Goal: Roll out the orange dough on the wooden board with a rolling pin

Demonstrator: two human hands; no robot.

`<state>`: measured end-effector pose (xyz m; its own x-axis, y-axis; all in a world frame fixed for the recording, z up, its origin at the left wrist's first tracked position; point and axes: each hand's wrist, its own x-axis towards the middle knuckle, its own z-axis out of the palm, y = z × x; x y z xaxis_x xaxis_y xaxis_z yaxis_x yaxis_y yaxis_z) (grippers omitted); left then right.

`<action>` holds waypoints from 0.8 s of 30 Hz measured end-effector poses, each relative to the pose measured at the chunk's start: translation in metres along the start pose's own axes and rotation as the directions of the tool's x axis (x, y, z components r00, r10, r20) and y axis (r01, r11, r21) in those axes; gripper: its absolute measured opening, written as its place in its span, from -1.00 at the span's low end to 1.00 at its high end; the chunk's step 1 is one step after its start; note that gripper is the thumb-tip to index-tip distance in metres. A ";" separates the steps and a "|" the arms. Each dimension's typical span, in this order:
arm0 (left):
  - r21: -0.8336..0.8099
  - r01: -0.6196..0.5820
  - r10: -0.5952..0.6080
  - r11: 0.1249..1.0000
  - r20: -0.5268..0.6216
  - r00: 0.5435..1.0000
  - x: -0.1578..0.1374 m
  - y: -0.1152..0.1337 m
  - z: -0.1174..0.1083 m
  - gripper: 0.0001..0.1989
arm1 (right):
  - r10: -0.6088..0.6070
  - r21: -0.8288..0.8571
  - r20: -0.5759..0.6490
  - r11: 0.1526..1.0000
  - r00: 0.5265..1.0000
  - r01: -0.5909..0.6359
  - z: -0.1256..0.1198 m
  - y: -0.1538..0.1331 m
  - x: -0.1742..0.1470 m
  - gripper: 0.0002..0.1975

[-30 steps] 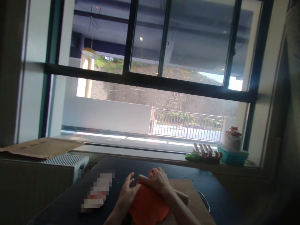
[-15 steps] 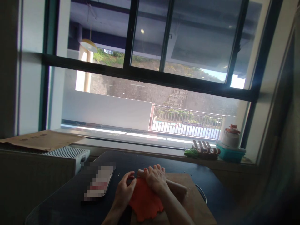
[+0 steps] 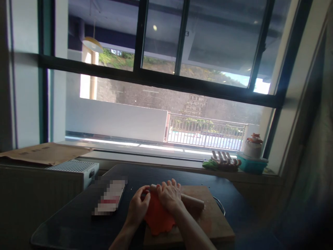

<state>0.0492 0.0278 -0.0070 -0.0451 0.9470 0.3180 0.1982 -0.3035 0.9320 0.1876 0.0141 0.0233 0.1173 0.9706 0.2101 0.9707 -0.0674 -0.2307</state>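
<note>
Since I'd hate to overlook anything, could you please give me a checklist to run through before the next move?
Right hand on the pale cylindrical rolling pin: ok.
Pin's right end within the rectangular brown wooden board: ok.
Flat orange sheet wholly on the board: cannot tell, left edge partly hidden.
Left hand clear of the pin: cannot tell, fingers beside its end.
Sheet's near edge smooth: not ok, wavy.

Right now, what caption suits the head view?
Right hand on rolling pin, left hand at edge of orange sheet.

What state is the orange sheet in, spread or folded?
Spread: the orange sheet lies flat on the wooden board, its wavy near edge showing.
</note>
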 end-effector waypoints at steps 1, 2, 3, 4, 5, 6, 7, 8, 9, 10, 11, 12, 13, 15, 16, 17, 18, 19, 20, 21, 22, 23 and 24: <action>0.005 0.006 -0.006 1.000 -0.009 1.000 0.000 0.000 0.000 -0.59 | 0.015 -0.011 0.005 1.000 1.000 -0.015 -0.001 0.001 0.005 -0.46; 0.007 0.008 -0.008 1.000 -0.019 1.000 0.000 0.000 0.000 -0.58 | 0.032 -0.021 0.010 0.999 0.999 -0.032 -0.002 0.003 0.010 -0.44; 0.007 0.007 -0.007 1.000 -0.027 1.000 0.000 -0.001 0.000 -0.57 | 0.050 -0.029 0.015 0.998 0.999 -0.049 -0.002 0.004 0.016 -0.42; 0.007 0.004 -0.004 1.000 -0.031 1.000 0.000 -0.002 0.000 -0.55 | 0.068 -0.035 0.020 0.997 0.997 -0.067 -0.002 0.006 0.021 -0.41; 0.008 0.000 0.000 1.000 -0.034 0.999 0.001 -0.003 0.001 -0.54 | 0.084 -0.038 0.020 0.996 0.996 -0.083 -0.002 0.006 0.025 -0.39; 0.009 -0.006 0.006 1.000 -0.037 0.999 0.001 -0.003 0.001 -0.53 | 0.095 -0.038 0.014 0.995 0.995 -0.094 -0.001 0.006 0.026 -0.39; 0.010 -0.013 0.013 1.000 -0.039 0.999 0.001 -0.003 0.002 -0.53 | 0.101 -0.036 0.000 0.994 0.995 -0.101 0.000 0.005 0.026 -0.39; 0.009 -0.023 0.024 1.000 -0.039 0.999 0.001 -0.003 0.002 -0.54 | 0.103 -0.031 -0.020 0.994 0.994 -0.104 0.002 0.004 0.023 -0.40; 0.006 -0.035 0.035 0.999 -0.039 0.999 0.001 -0.003 0.002 -0.55 | 0.097 -0.024 -0.043 0.995 0.994 -0.099 0.003 0.002 0.018 -0.42; 0.003 -0.046 0.046 0.999 -0.038 0.998 0.000 -0.002 0.002 -0.56 | 0.085 -0.017 -0.064 0.996 0.994 -0.086 0.004 0.000 0.012 -0.44; 0.000 -0.055 0.054 0.999 -0.036 0.998 0.000 -0.001 0.002 -0.57 | 0.066 -0.011 -0.079 0.998 0.995 -0.067 0.005 -0.002 0.006 -0.47; -0.002 -0.060 0.060 0.998 -0.035 0.998 -0.001 0.000 0.001 -0.59 | 0.046 -0.005 -0.086 0.999 0.995 -0.047 0.006 -0.004 0.000 -0.49; -0.002 -0.064 0.064 0.998 -0.034 0.997 -0.001 0.001 0.001 -0.60 | 0.028 -0.001 -0.089 1.000 0.996 -0.028 0.006 -0.005 -0.005 -0.51; 0.001 -0.068 0.068 0.998 -0.038 0.997 -0.002 0.001 0.000 -0.62 | 0.007 0.001 -0.085 1.000 0.996 -0.007 0.006 -0.006 -0.010 -0.52; 0.003 -0.070 0.071 0.998 -0.044 0.997 -0.002 0.001 0.000 -0.63 | 0.010 -0.002 -0.083 1.000 0.996 -0.010 0.006 -0.006 -0.009 -0.52; 0.004 -0.072 0.072 0.997 -0.048 0.996 -0.002 0.001 0.000 -0.63 | 0.019 -0.006 -0.084 1.000 0.996 -0.020 0.005 -0.005 -0.006 -0.51; 0.004 -0.071 0.072 0.997 -0.050 0.996 -0.002 0.000 0.000 -0.62 | 0.033 -0.010 -0.084 0.999 0.996 -0.034 0.005 -0.003 -0.001 -0.50; 0.003 -0.069 0.069 0.998 -0.050 0.996 -0.002 -0.001 0.001 -0.61 | 0.052 -0.015 -0.083 0.998 0.995 -0.053 0.004 -0.001 0.005 -0.48; 0.002 -0.066 0.066 0.998 -0.050 0.997 -0.001 -0.002 0.001 -0.60 | 0.072 -0.018 -0.078 0.997 0.994 -0.074 0.004 0.001 0.011 -0.46; 0.002 -0.064 0.064 0.998 -0.047 0.997 -0.001 -0.004 0.001 -0.59 | 0.094 -0.022 -0.068 0.995 0.993 -0.095 0.003 0.003 0.018 -0.44; 0.004 -0.064 0.064 0.998 -0.044 0.997 -0.001 -0.005 0.001 -0.59 | 0.114 -0.025 -0.054 0.993 0.992 -0.115 0.002 0.005 0.024 -0.43; 0.007 -0.066 0.067 0.998 -0.042 0.997 -0.001 -0.006 0.001 -0.58 | 0.131 -0.027 -0.039 0.991 0.991 -0.132 0.002 0.006 0.028 -0.42; 0.013 -0.071 0.071 0.997 -0.039 0.997 -0.001 -0.006 0.001 -0.58 | 0.143 -0.030 -0.027 0.989 0.989 -0.144 0.002 0.007 0.030 -0.41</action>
<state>0.0493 0.0289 -0.0134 -0.0688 0.9182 0.3900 0.2132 -0.3683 0.9049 0.1973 0.0435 0.0266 0.2603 0.9446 0.2001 0.9497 -0.2130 -0.2298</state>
